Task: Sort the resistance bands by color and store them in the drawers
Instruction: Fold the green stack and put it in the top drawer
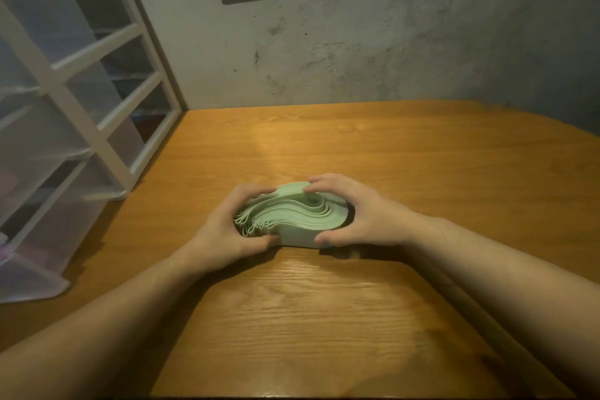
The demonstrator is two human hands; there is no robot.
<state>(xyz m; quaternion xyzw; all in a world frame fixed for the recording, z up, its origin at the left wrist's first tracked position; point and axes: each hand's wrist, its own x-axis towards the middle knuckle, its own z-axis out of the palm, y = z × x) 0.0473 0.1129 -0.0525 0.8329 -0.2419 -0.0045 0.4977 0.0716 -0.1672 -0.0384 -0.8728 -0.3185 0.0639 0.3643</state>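
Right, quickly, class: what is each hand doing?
Left hand: grips the stack of green bands.
Right hand: grips the same stack.

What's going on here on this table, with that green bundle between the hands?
A person is gathering a stack of pale green resistance bands on a wooden table. The left hand and the right hand grip it from either side, fingers curled around its ends, pressing the bands together. A translucent drawer unit with a white frame stands at the left, against the wall. The bands are not yet in a drawer.
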